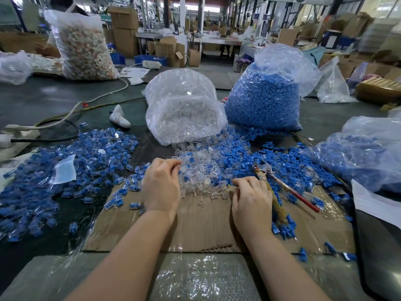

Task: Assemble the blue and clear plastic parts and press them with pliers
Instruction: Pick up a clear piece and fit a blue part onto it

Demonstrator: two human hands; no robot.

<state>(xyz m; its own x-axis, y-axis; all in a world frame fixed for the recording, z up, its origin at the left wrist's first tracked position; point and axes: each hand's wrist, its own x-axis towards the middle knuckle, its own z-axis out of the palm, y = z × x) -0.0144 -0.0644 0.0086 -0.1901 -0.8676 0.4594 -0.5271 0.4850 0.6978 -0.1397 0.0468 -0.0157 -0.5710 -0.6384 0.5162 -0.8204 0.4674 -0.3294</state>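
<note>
The left hand curls its fingers into the heap of clear plastic parts; whether it pinches one there cannot be told. The right hand rests knuckles up on the cardboard, fingers bent, apparently holding nothing. The pliers lie just beside it at 3 o'clock, long axis running from the jaws at 11 o'clock to the red handle at 4, so the right hand is nearer. Loose blue plastic parts lie at its 12 o'clock.

two bare forearms, sleeveless, ringless hands
</note>
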